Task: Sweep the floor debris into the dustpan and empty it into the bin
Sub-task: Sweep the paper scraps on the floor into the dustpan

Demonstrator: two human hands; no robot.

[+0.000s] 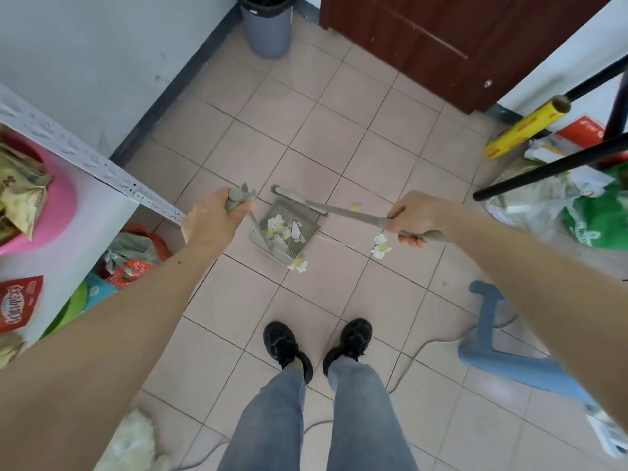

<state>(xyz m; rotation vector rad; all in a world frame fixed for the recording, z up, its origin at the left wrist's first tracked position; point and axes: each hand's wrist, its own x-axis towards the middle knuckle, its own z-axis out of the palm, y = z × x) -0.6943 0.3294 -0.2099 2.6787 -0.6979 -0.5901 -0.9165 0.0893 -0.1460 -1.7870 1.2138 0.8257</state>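
My left hand (217,214) grips the top of the grey dustpan's upright handle. The dustpan (307,220) rests on the tiled floor ahead of my feet, with several white and yellow paper scraps (283,229) inside it. My right hand (416,215) holds the grey broom handle (353,217), which slants left and away so the broom head (289,193) lies at the pan's far edge. Loose scraps lie on the floor: a clump (380,246) below my right hand, another (299,265) at the pan's near corner, a small yellow bit (356,207) beside the handle. A grey bin (268,32) stands in the far corner.
A white shelf unit (85,185) with a pink basin and bags is at my left. A brown door (458,39) is behind the bin. A black table leg (550,171), bags and a yellow roll crowd the right. A blue stool (509,358) and a cable lie near right.
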